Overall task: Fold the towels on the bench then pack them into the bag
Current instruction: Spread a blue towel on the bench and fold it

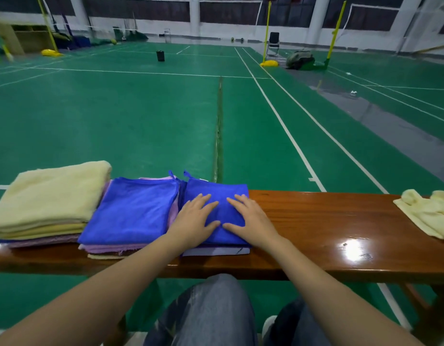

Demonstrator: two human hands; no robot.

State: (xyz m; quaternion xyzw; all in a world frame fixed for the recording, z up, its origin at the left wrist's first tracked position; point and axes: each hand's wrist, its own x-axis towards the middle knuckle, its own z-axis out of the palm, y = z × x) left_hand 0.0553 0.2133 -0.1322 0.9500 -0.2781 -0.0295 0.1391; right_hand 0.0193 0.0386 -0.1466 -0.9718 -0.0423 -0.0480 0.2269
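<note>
A folded blue towel (217,189) lies on the brown wooden bench (316,221) in front of me. My left hand (194,221) and my right hand (248,218) both press flat on it with straight fingers. To its left sits a wider folded blue towel (133,211) on top of purple ones. Further left is a stack topped by folded pale yellow towels (51,196). An unfolded pale yellow towel (428,213) lies crumpled at the bench's right end. No bag is in view near the bench.
Behind the bench stretches a green sports court with white lines. My knees in jeans (211,310) are below the bench's front edge. A black bin (160,56), a chair (274,43) and net posts stand far off.
</note>
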